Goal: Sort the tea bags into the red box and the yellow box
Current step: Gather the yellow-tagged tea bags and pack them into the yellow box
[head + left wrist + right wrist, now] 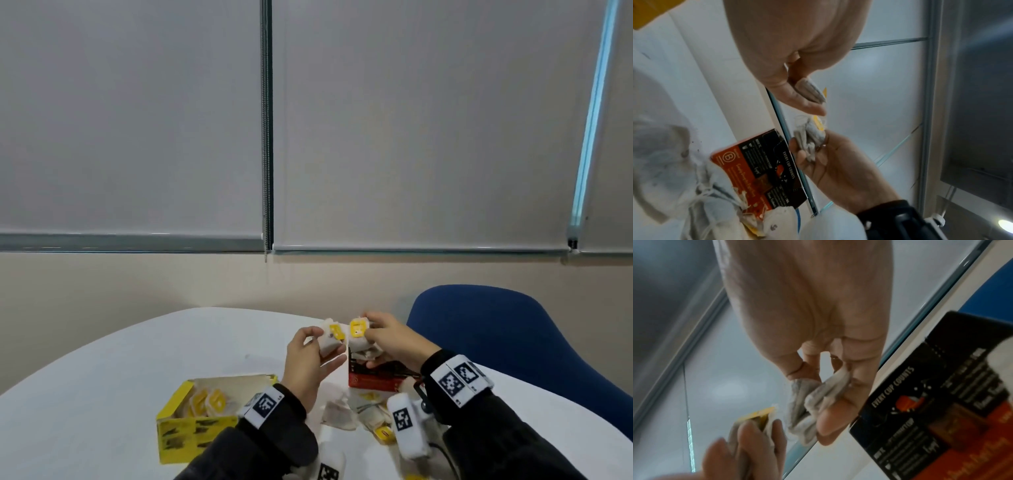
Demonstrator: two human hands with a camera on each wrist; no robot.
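Both hands are raised above the table, side by side. My left hand [313,349] pinches a tea bag [330,339] with a yellow tag, seen also as a grey tea bag [810,91] between thumb and fingers. My right hand [383,337] grips a bunch of tea bags [359,337] with a yellow tag, a crumpled bunch [812,404] in the wrist view. The red box [380,375] stands just below the right hand. The yellow box [195,423], open and holding several yellow-tagged bags, sits at the left front.
Loose tea bags [342,413] lie on the white table [120,370] between the two boxes. A blue chair [513,339] stands behind the table at the right. A wall and window blinds are beyond.
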